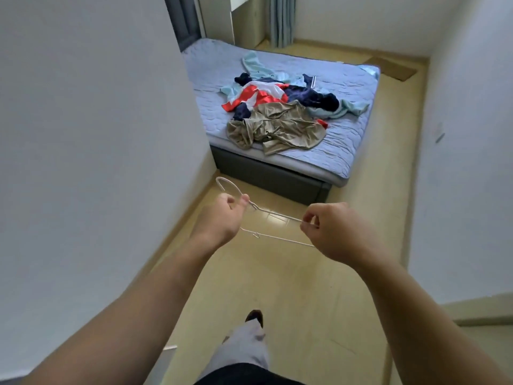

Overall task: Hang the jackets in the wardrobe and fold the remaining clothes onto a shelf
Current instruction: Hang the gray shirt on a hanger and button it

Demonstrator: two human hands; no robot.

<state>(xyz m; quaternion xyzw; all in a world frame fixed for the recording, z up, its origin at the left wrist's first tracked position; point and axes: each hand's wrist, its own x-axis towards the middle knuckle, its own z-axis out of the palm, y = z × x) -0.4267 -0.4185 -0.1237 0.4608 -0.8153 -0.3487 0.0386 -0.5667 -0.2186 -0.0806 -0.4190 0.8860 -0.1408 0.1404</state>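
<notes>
**Desk:** Standing on the floor short of the bed, how much is done?

**Photographer:** Nothing that shows, by my reading. The pile lies heaped and unfolded on the bed. The tan jacket sprawls at the pile's near edge, unhung. Wardrobe and shelf are out of view.

**Desk:** And the hanger?

**Photographer:** The hanger is bare, held level above the floor and well apart from the clothes. The left grip pinches its neck below the hook. The right grip pinches the far shoulder end.

**Desk:** Room to move?

**Photographer:** Open floor runs between the left wall and the right one up to the bed's foot. The bed sits against the left wall, so only its right side is free. Its dark base corner juts near the passage end. I'd steer wide of that corner with the hanger carried crosswise.
</notes>
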